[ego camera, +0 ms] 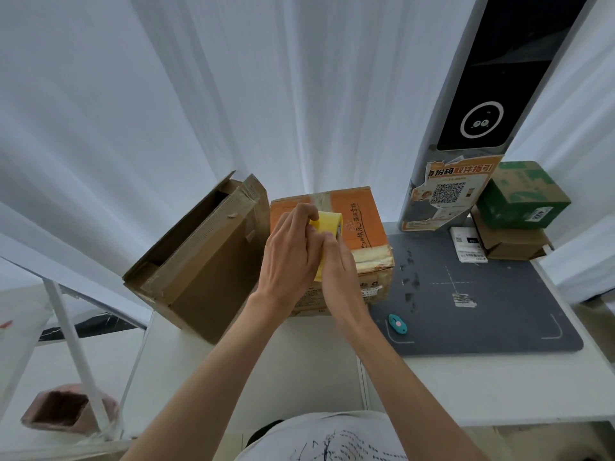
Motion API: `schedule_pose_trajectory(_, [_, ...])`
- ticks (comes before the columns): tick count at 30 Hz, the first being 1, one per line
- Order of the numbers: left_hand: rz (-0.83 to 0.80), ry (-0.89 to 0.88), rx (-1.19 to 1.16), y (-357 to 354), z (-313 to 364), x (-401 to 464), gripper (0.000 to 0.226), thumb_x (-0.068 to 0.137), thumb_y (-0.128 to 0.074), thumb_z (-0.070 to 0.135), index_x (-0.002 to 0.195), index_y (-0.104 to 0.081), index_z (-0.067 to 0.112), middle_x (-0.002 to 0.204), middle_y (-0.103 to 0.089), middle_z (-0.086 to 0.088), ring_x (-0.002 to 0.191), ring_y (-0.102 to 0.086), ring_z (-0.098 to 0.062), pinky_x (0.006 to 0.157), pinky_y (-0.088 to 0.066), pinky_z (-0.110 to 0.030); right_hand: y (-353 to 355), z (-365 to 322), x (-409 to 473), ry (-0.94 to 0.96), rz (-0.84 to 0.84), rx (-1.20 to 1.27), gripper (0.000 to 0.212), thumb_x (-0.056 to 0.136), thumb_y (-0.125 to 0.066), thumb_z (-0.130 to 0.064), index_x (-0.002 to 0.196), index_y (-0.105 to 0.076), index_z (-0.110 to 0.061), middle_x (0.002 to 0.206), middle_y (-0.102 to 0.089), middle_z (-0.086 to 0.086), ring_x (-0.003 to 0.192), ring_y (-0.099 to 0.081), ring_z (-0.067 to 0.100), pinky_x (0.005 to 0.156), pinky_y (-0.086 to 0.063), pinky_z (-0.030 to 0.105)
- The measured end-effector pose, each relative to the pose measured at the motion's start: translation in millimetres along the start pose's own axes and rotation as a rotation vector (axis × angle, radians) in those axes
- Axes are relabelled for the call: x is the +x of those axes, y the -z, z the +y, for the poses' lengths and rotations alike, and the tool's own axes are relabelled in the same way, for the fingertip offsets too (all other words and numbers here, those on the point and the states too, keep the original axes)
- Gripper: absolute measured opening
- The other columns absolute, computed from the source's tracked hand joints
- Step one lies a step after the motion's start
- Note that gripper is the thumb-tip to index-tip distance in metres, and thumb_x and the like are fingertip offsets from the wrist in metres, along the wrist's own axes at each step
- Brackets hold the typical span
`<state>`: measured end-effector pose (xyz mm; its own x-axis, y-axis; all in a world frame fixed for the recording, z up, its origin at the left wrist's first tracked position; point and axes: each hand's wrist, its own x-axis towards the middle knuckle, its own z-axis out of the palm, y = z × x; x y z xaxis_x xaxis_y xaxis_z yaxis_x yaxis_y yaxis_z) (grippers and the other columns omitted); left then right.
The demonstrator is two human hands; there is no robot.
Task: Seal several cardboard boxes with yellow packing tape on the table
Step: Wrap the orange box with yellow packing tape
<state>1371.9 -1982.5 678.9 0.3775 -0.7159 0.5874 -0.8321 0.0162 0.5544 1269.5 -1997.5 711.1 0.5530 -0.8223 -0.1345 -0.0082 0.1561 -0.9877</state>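
Yellow tape roll [327, 222] above orange box [362, 227], brown box [213, 261] open beside it

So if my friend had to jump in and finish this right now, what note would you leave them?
Left hand: grips the yellow roll of packing tape above the orange cardboard box.
Right hand: pinches the pulled-out yellow tape strip.
Boxes: the orange one is closed, with old clear tape but no yellow tape stuck on yet. The tall brown cardboard box on its left stands open. The green cardboard box sits on a small brown box at far right.
The teal box cutter lies on the grey mat.
Left to do: tape every box.
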Motion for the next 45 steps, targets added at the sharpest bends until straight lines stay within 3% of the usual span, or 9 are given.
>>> schedule_pose_trajectory(13, [0.033, -0.018, -0.034, -2, 3, 2, 0.015, 0.1, -0.042, 0.02, 0.101, -0.052, 0.009, 0.088, -0.051, 0.01, 0.073, -0.047, -0.01, 0.063, -0.043, -0.028, 2, 1, 1, -0.009, 0.002, 0.02, 0.019, 0.109, -0.028, -0.041, 0.103, -0.043, -0.052, 0.099, -0.042, -0.035, 0.08, -0.048, -0.032, 0.072, -0.038, 0.004])
schedule_pose_trajectory(18, [0.075, -0.003, -0.036, -4, 5, 1, 0.017, 0.101, -0.041, 0.02, 0.097, -0.053, 0.008, 0.084, -0.051, 0.01, 0.071, -0.047, -0.011, 0.061, -0.042, -0.027, 3, -1, 0, -0.015, -0.003, 0.013, 0.023, 0.11, -0.031, -0.036, 0.095, -0.045, -0.046, 0.093, -0.041, -0.033, 0.074, -0.047, -0.035, 0.062, -0.04, -0.003])
schedule_pose_trajectory(22, [0.08, -0.003, -0.033, -5, 3, -1, 0.016, 0.103, -0.041, 0.018, 0.097, -0.052, 0.009, 0.082, -0.051, 0.009, 0.07, -0.048, -0.012, 0.06, -0.043, -0.031, 3, 3, 2, -0.047, 0.008, 0.008, 0.017, 0.109, -0.031, -0.041, 0.108, -0.048, -0.043, 0.095, -0.044, -0.033, 0.074, -0.049, -0.034, 0.061, -0.039, -0.003])
schedule_pose_trajectory(25, [0.105, -0.017, -0.03, -5, 5, -3, 0.018, 0.103, -0.042, 0.017, 0.091, -0.052, 0.008, 0.079, -0.05, 0.007, 0.068, -0.046, -0.014, 0.059, -0.042, -0.034, 2, 6, 2, -0.065, 0.024, -0.015, 0.023, 0.109, -0.029, -0.044, 0.126, -0.044, -0.04, 0.099, -0.044, -0.034, 0.086, -0.053, -0.022, 0.072, -0.041, 0.004])
schedule_pose_trajectory(29, [0.083, -0.013, -0.042, -5, 7, -5, 0.016, 0.105, -0.044, 0.017, 0.093, -0.049, 0.009, 0.081, -0.05, 0.006, 0.069, -0.046, -0.014, 0.06, -0.044, -0.036, 1, 5, 3, -0.041, 0.05, -0.065, 0.021, 0.109, -0.027, -0.043, 0.126, -0.038, -0.042, 0.099, -0.045, -0.032, 0.092, -0.052, -0.012, 0.083, -0.043, 0.015])
schedule_pose_trajectory(32, [-0.008, -0.061, 0.007, 1, 3, 0, 0.013, 0.107, -0.051, 0.018, 0.117, -0.057, 0.011, 0.1, -0.06, 0.002, 0.087, -0.058, -0.016, 0.07, -0.053, -0.034, 2, 3, 4, -0.024, 0.059, -0.055, 0.02, 0.109, -0.027, -0.044, 0.125, -0.037, -0.045, 0.1, -0.046, -0.033, 0.093, -0.052, -0.012, 0.089, -0.044, 0.019])
schedule_pose_trajectory(35, [0.0, -0.137, 0.124, 5, 2, 6, 0.023, 0.104, -0.057, 0.023, 0.114, -0.071, 0.008, 0.115, -0.059, -0.009, 0.102, -0.058, -0.023, 0.08, -0.053, -0.032, 2, 1, 5, -0.048, 0.066, 0.009, 0.017, 0.108, -0.027, -0.048, 0.123, -0.033, -0.054, 0.104, -0.04, -0.037, 0.105, -0.047, -0.006, 0.1, -0.04, 0.027])
schedule_pose_trajectory(42, [-0.01, -0.344, 0.195, 17, 5, 4, 0.024, 0.098, -0.065, 0.019, 0.113, -0.075, 0.004, 0.109, -0.069, -0.012, 0.097, -0.067, -0.027, 0.076, -0.06, -0.043, 10, 2, 5, -0.074, 0.063, 0.048, 0.014, 0.108, -0.028, -0.048, 0.107, -0.036, -0.059, 0.1, -0.039, -0.037, 0.091, -0.045, -0.016, 0.089, -0.037, 0.024])
schedule_pose_trajectory(45, [-0.019, -0.373, 0.248, 19, 4, 0, 0.024, 0.091, -0.075, 0.01, 0.113, -0.074, 0.003, 0.11, -0.069, -0.013, 0.095, -0.068, -0.027, 0.073, -0.061, -0.042, 9, 3, 5, -0.069, 0.051, 0.036, 0.018, 0.109, -0.029, -0.046, 0.101, -0.037, -0.059, 0.097, -0.041, -0.035, 0.086, -0.049, -0.018, 0.076, -0.04, 0.013])
